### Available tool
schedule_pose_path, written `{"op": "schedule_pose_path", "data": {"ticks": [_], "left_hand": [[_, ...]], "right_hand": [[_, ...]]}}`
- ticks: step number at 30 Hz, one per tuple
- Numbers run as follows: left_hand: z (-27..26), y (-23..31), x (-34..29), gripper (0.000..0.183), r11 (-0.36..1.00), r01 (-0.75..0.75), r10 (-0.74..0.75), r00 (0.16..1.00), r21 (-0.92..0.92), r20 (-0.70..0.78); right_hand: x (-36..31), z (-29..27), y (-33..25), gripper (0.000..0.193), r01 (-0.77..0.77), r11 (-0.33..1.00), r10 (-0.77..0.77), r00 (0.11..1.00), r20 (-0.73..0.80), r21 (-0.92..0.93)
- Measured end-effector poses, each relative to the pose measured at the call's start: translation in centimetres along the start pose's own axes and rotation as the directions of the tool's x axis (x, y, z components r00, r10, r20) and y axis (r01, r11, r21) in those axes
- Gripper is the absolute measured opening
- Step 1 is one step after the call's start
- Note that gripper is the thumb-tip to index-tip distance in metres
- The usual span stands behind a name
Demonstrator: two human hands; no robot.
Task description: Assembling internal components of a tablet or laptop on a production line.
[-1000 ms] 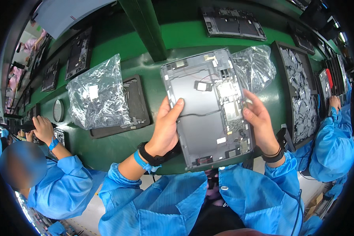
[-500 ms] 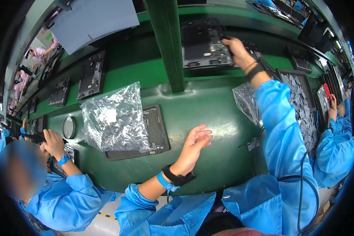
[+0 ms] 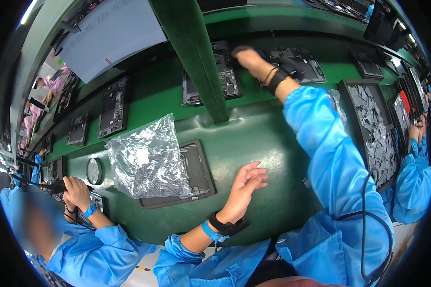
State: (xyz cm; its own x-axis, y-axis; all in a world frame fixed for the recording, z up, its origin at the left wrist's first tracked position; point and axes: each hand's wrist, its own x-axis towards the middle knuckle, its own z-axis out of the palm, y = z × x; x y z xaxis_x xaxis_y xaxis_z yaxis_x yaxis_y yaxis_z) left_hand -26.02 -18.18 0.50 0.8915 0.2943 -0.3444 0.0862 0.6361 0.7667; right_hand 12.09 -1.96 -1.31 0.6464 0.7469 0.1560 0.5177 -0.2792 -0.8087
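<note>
My right hand point(image 3: 252, 62) reaches to the far side, at the upper right edge of an opened laptop-like chassis point(image 3: 227, 79) that lies partly behind the green post. Its fingers are blurred, so I cannot tell whether they grip that edge. My left hand point(image 3: 248, 185) hovers over the green table with fingers stretched out and nothing in it. To its left, a clear plastic bag point(image 3: 148, 160) full of small strips lies on a dark tray point(image 3: 198, 165). More small grey strips are scattered on the tray beside the bag.
A green post point(image 3: 196, 52) rises behind the table. Another opened chassis point(image 3: 297, 62) lies right of my hand. A black box point(image 3: 345, 103) of thin grey pieces stands at the right, and a round dish point(image 3: 94, 171) at the left. Co-workers sit on both sides.
My right hand has moved left with the chassis, which now lies partly behind the post. Another chassis has come into fuller view at right. My left hand stays open over the table.
</note>
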Motion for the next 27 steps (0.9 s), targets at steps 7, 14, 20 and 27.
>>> {"op": "schedule_pose_path", "data": {"ticks": [7,14,20,27], "left_hand": [[-0.1,0.1,0.0,0.037,1.000,-0.005,0.005,1.000,-0.002,0.002],[0.8,0.1,1.1,0.038,0.999,0.029,-0.029,0.999,-0.029,0.016],[3.5,1.9,4.3,0.040,0.989,-0.010,0.010,1.000,-0.145,-0.003],[7.8,3.5,12.0,0.057,0.930,-0.247,0.227,0.968,-0.274,-0.103]], "right_hand": [[-6.8,-19.9,2.2,0.044,-0.364,0.560,0.251,0.931,-0.265,-0.745],[-10.4,-22.2,11.2,0.063,-0.424,0.786,0.360,0.905,-0.225,-0.450],[-14.5,-22.0,4.9,0.020,-0.310,0.802,0.424,0.898,-0.121,0.511],[-28.4,-17.4,-4.5,0.027,0.024,0.598,0.316,0.912,-0.263,0.801]]}}
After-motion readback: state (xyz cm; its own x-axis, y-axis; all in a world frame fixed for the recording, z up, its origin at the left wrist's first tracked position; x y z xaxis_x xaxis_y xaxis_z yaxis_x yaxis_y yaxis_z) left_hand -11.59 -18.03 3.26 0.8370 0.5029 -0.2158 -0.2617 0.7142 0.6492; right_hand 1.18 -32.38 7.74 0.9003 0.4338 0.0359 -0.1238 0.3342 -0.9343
